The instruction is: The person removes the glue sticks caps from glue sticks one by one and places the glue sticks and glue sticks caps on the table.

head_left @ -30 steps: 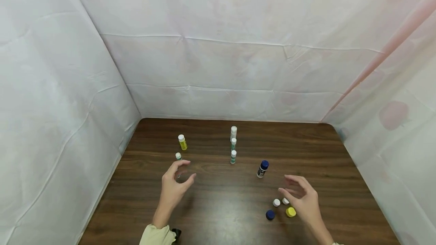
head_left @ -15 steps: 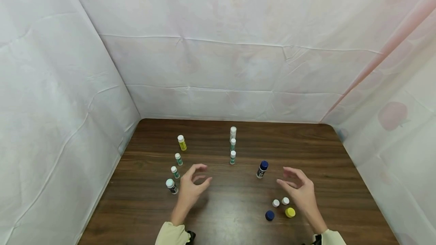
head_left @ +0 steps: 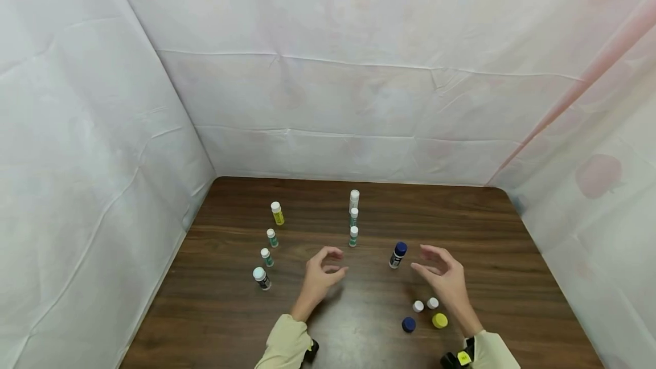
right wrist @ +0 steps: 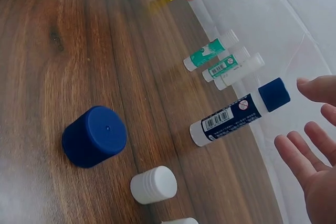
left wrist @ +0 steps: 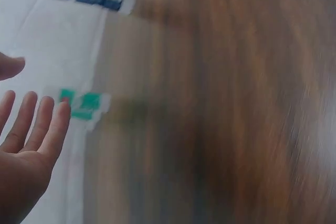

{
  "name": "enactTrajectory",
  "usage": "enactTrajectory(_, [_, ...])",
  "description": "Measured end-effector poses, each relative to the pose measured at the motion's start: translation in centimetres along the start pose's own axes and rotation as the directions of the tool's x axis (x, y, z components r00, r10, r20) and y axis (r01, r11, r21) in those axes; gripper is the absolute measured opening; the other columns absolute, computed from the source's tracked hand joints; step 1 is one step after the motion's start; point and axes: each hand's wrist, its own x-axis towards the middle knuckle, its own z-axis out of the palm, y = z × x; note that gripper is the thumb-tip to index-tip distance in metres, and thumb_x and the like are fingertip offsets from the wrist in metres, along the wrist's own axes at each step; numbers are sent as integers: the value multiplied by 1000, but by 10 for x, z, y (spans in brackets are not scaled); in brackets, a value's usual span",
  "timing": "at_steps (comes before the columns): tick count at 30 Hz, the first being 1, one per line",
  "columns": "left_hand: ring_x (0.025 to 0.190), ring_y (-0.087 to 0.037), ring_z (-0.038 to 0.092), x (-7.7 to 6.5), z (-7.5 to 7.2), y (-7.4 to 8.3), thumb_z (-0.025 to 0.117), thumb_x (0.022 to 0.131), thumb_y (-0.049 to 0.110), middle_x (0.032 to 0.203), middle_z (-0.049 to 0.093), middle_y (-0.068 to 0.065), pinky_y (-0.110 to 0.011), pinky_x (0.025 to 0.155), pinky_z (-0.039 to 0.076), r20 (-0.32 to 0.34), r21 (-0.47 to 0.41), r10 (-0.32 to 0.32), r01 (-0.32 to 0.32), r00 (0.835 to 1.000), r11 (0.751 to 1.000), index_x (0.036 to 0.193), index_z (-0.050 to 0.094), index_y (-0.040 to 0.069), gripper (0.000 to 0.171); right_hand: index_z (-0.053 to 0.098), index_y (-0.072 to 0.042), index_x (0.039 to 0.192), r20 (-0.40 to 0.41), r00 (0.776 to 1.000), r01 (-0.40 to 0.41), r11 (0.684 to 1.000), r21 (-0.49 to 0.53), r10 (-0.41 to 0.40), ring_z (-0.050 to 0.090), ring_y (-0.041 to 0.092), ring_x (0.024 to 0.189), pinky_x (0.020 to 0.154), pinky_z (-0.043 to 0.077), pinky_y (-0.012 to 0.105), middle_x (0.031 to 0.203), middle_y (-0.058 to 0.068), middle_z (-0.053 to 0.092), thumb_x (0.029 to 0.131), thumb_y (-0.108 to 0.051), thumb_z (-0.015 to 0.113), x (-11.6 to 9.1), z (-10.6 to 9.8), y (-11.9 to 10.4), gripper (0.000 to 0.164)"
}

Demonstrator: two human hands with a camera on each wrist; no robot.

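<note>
My left hand hovers over the middle of the table, fingers and thumb apart, holding nothing. Just beyond its fingertips stands a green-labelled glue stick, blurred in the left wrist view. A dark-blue glue stick stands upright, its blue top on. To its right is my right hand, thumb and fingers spread around an unfilled gap and not touching the stick. Below that hand lie loose caps: a blue cap, a white cap, a second white cap and a yellow cap.
A green glue stick and a white one stand behind the front green one. Along the left stand a yellow tube, two green sticks and a dark-labelled stick. White sheets wall the brown table.
My left hand has moved right, from the left-hand row towards the middle sticks, uncovering that row. My right hand has shifted slightly up and left, nearer the blue glue stick.
</note>
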Motion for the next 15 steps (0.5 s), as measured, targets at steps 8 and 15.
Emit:
enactTrajectory(8, [98, -50, 56, 8, 32, -17, 68, 79, -9, 103, 62, -20, -48, 79, 53, 38, -80, -48, 51, 998, 996, 103, 61, -2, 27, 58, 11, 115, 22, 998, -62, 996, 64, 61, 60, 27, 97, 74, 55, 25, 110, 28, 56, 75, 8, 74, 8, 8, 11, 44])
enactTrajectory(15, [97, -54, 55, 22, 57, -42, 67, 76, -14, 103, 59, -31, -48, 77, 54, 58, -145, -7, 15, 998, 989, 103, 60, -10, 29, 59, 4, 119, 82, 995, -53, 997, 51, 49, 56, 36, 102, 75, 54, 24, 117, 27, 56, 77, -1, 76, 19, 7, 37, 45])
